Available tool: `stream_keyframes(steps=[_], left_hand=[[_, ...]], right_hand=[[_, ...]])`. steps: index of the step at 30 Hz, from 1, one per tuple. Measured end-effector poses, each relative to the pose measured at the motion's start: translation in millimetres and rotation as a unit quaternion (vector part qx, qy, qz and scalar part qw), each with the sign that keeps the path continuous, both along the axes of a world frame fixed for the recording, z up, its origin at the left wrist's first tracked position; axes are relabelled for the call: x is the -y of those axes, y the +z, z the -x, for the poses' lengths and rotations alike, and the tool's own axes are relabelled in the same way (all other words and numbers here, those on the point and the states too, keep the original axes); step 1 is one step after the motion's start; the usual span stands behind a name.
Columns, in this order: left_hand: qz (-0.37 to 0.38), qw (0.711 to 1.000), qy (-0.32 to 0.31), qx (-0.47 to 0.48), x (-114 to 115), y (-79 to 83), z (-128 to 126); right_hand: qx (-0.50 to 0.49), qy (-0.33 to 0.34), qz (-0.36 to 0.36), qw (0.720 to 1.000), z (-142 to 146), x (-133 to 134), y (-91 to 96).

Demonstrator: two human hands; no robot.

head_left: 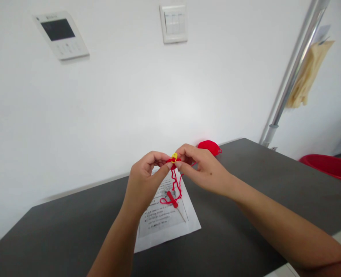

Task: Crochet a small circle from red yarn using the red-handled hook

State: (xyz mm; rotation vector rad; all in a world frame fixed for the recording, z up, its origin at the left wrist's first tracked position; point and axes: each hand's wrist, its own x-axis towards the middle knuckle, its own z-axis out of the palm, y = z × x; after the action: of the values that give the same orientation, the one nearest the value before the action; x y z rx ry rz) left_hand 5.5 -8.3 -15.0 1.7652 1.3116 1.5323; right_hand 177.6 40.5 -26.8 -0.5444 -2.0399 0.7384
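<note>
Between my two hands is a small piece of red crochet work (173, 166), pinched from both sides. My left hand (147, 173) grips its left edge with thumb and fingers. On the right side, my right hand (200, 165) pinches it the same way. A yellow stitch marker (174, 157) stands up from the piece, near both thumbs. Red yarn strands (174, 181) hang below it. Under them, a crochet hook with a red handle (172, 199) lies on a printed sheet (166, 234), a loop of yarn beside it. My fingers partly hide the piece.
A red yarn ball (209, 147) rests on the dark table (233, 231) against the wall. Off the table's right side is a red basin (328, 167). A metal pole (297, 73) stands at the right. The wall carries a switch panel (174, 24) and an intercom screen (61, 35).
</note>
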Motion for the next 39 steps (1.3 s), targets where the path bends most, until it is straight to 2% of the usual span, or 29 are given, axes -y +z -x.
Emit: stream_keyframes(steps=[4,7,10,13,16,24,29,33,39], left_hand=[[0.042,0.995,-0.044,0.075,-2.3,-0.9,3.7],[0.077,0.986,-0.079,0.128,-3.2,-1.0,6.5],[0.09,0.981,-0.091,0.144,-3.9,-0.8,7.9],[0.075,0.985,-0.08,0.131,-4.4,-1.0,7.9],[0.043,0.993,-0.043,0.101,-3.3,-1.0,6.6],[-0.001,1.0,0.003,-0.004,4.1,0.4,2.7],[-0.052,0.993,0.033,-0.096,6.1,0.6,0.2],[-0.147,0.966,0.052,-0.206,6.1,1.8,-3.2],[-0.267,0.897,0.055,-0.349,2.0,-0.9,-4.2]], right_hand=[[-0.027,0.075,0.081,0.994,-1.3,-2.3,2.2],[-0.051,0.157,0.151,0.975,-2.1,-4.7,3.7],[-0.061,0.184,0.172,0.966,-2.7,-6.6,4.0],[-0.06,0.165,0.153,0.973,-2.6,-7.1,3.2],[-0.068,0.127,0.135,0.98,-1.5,-6.0,2.6],[-0.106,0.088,0.165,0.977,2.0,-4.1,4.6],[-0.108,0.07,0.177,0.976,1.8,-4.1,7.0],[-0.083,0.029,0.151,0.985,0.5,-3.3,5.8],[-0.024,-0.036,0.111,0.993,-1.2,-3.6,3.4]])
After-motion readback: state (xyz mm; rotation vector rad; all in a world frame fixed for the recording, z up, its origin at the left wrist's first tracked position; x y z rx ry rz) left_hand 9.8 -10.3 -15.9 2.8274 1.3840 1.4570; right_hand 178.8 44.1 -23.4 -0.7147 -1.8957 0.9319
